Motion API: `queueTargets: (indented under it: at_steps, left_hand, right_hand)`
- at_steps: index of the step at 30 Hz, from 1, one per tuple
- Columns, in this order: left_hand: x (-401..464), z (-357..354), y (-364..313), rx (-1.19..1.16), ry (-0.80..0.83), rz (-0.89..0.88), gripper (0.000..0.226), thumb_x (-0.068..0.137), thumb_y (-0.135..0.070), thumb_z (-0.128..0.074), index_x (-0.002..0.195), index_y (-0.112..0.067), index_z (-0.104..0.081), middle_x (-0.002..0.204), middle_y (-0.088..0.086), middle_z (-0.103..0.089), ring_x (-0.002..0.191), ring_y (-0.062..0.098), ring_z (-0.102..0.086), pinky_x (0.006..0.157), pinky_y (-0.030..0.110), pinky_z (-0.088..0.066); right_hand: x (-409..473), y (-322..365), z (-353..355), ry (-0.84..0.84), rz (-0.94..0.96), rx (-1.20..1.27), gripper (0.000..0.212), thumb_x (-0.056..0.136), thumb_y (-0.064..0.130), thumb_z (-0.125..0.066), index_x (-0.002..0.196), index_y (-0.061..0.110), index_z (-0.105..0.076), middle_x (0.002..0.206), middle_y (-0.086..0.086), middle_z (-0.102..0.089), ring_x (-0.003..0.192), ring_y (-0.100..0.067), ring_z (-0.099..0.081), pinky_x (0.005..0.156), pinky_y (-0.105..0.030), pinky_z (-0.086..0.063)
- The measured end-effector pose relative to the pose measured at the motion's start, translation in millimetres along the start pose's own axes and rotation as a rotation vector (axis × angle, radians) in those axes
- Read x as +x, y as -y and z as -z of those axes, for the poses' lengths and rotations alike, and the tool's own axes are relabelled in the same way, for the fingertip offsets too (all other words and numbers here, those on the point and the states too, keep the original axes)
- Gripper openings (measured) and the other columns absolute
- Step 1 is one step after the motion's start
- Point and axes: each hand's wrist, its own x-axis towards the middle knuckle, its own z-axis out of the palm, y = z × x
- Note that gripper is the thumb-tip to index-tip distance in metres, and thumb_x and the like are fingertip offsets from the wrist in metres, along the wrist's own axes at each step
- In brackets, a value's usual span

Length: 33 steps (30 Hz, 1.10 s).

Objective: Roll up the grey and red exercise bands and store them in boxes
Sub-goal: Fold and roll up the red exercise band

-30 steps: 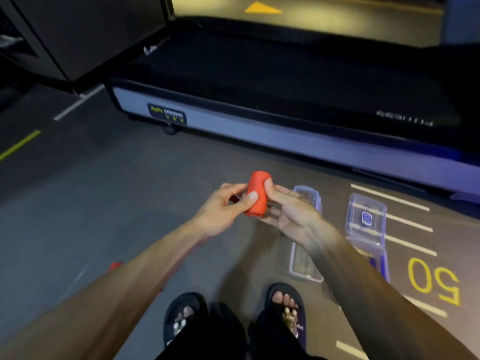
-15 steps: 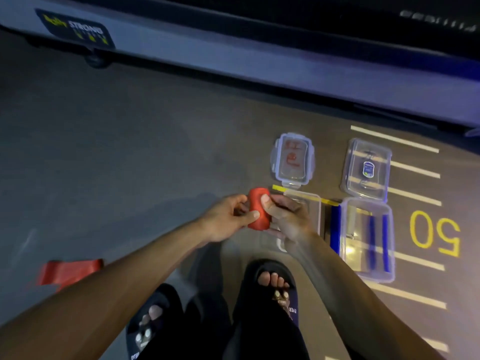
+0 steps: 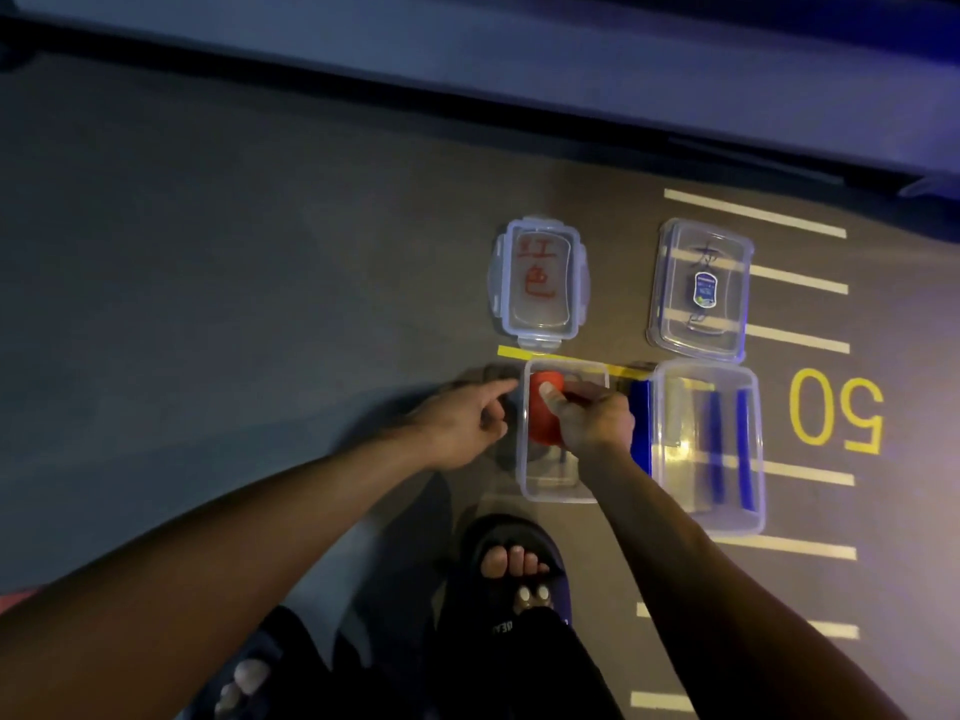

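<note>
Head view shows the right hand (image 3: 592,423) holding the rolled red band (image 3: 543,415) with curled fingers inside the left box (image 3: 524,439) in the middle of the frame, the left hand (image 3: 457,423) loose beside it, both lids off, on a dark gym floor (image 3: 260,283).

Open floor (image 3: 234,262) left of the boxes, left clear box (image 3: 550,480) open-topped but filled at its far end by the right hand (image 3: 592,423) and red band roll (image 3: 543,415), right clear box (image 3: 709,449) just beside, two lids (image 3: 540,283) close beyond, treadmill edge (image 3: 519,70) walling the far side.
</note>
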Motion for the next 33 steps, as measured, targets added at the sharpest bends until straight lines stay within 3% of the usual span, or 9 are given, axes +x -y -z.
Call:
queueTargets:
  at_steps: [3, 6, 9, 12, 18, 21, 25, 29, 33]
  left_hand:
    - [4, -10, -2, -0.035, 0.01, -0.011, 0.065, 0.101, -0.019, -0.059, 0.157, -0.035, -0.029, 0.118, -0.005, -0.062, 0.099, 0.012, -0.061, 0.098, 0.037, -0.051]
    - [5, -16, -2, -0.084, -0.012, -0.011, 0.066, 0.101, -0.019, -0.059, 0.156, -0.04, -0.029, 0.109, -0.012, -0.06, 0.094, 0.009, -0.059, 0.096, 0.037, -0.052]
    - [7, -19, 1, -0.119, -0.01, 0.002, 0.067, 0.1, -0.017, -0.06, 0.156, -0.039, -0.03, 0.107, -0.014, -0.06, 0.096, 0.008, -0.058, 0.097, 0.038, -0.053]
    - [8, -22, 0, -0.169, 0.006, 0.004, 0.066, 0.098, -0.014, -0.062, 0.154, -0.036, -0.035, 0.105, -0.013, -0.062, 0.096, 0.009, -0.061, 0.095, 0.039, -0.055]
    - [9, -22, 6, -0.266, 0.023, 0.032, 0.066, 0.099, -0.007, -0.06, 0.154, -0.034, -0.036, 0.103, -0.013, -0.064, 0.088, 0.008, -0.065, 0.081, 0.029, -0.053]
    - [7, -26, 12, -0.274, 0.015, 0.044, 0.059, 0.102, -0.012, -0.056, 0.153, -0.035, -0.038, 0.102, -0.018, -0.063, 0.084, 0.007, -0.065, 0.073, 0.025, -0.047]
    - [0, -28, 24, -0.309, -0.051, 0.092, 0.05, 0.105, -0.017, -0.053, 0.151, -0.033, -0.042, 0.107, -0.014, -0.067, 0.087, 0.012, -0.071, 0.074, 0.024, -0.048]
    - [-14, -26, 30, -0.343, -0.115, 0.098, 0.045, 0.105, -0.011, -0.05, 0.149, -0.024, -0.046, 0.111, -0.004, -0.068, 0.086, 0.018, -0.07, 0.062, 0.012, -0.046]
    - [-24, -25, 39, -0.374, -0.163, 0.113, 0.044, 0.104, -0.005, -0.049, 0.146, -0.016, -0.05, 0.107, 0.001, -0.068, 0.076, 0.013, -0.064, 0.056, 0.007, -0.043]
  right_hand:
    - [2, 1, -6, 0.007, 0.017, -0.01, 0.026, 0.086, 0.033, -0.081, 0.107, 0.026, -0.066, 0.129, -0.005, -0.066, 0.122, -0.029, -0.06, 0.103, -0.043, -0.051]
    - [7, -1, -11, 0.016, 0.021, -0.013, 0.017, 0.088, 0.03, -0.079, 0.098, 0.032, -0.065, 0.121, 0.002, -0.064, 0.119, -0.026, -0.059, 0.104, -0.042, -0.051]
    - [11, -3, -16, 0.011, 0.005, 0.038, 0.022, 0.089, 0.029, -0.078, 0.109, 0.024, -0.07, 0.11, 0.009, -0.06, 0.109, -0.017, -0.058, 0.096, -0.035, -0.051]
    - [12, -4, -21, 0.011, 0.05, -0.017, 0.018, 0.09, 0.029, -0.077, 0.103, 0.023, -0.066, 0.102, 0.008, -0.065, 0.1, -0.014, -0.06, 0.083, -0.029, -0.045]
    - [5, 3, -15, 0.061, 0.115, -0.079, 0.019, 0.094, 0.028, -0.072, 0.09, 0.03, -0.054, 0.084, 0.015, -0.055, 0.092, -0.013, -0.055, 0.084, -0.03, -0.045]
    - [2, -2, -15, 0.066, 0.104, -0.059, 0.021, 0.092, 0.034, -0.074, 0.102, 0.028, -0.057, 0.088, 0.015, -0.053, 0.1, -0.015, -0.054, 0.092, -0.036, -0.048]
    - [-3, -7, -16, 0.042, 0.064, -0.038, 0.036, 0.088, 0.048, -0.075, 0.11, 0.031, -0.052, 0.098, 0.01, -0.056, 0.097, -0.018, -0.057, 0.096, -0.046, -0.055]
    - [-9, -6, -16, 0.003, 0.135, -0.141, 0.025, 0.095, 0.05, -0.065, 0.107, 0.034, -0.05, 0.104, 0.006, -0.058, 0.103, -0.025, -0.066, 0.093, -0.049, -0.057]
    - [-11, -7, -14, -0.02, 0.142, -0.136, 0.015, 0.101, 0.027, -0.058, 0.115, 0.022, -0.06, 0.105, 0.003, -0.059, 0.105, -0.019, -0.061, 0.087, -0.027, -0.045]
